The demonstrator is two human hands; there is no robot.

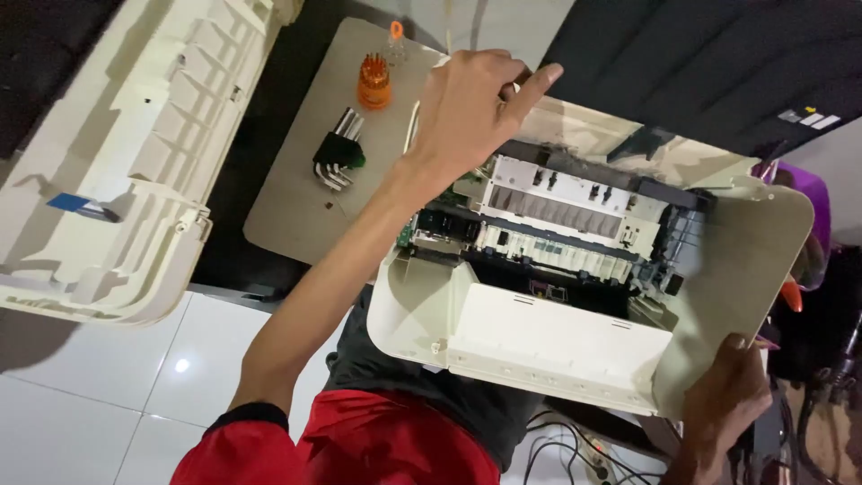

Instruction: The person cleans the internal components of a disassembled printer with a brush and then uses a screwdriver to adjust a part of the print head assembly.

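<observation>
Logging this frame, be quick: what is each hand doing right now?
Left hand: fingers curled on the far edge of the opened printer.
Right hand: clasping the printer's near corner.

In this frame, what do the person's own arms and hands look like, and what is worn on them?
Both hands are bare, with no gloves, rings or watch visible. The left hand comes from a long bare forearm; a red short sleeve with a black cuff band ends near the elbow. Of the right hand, only the hand and wrist show at the frame edge, so its sleeve is out of view.

One head camera looks steeply down, close over the opened printer (575, 269)
</observation>
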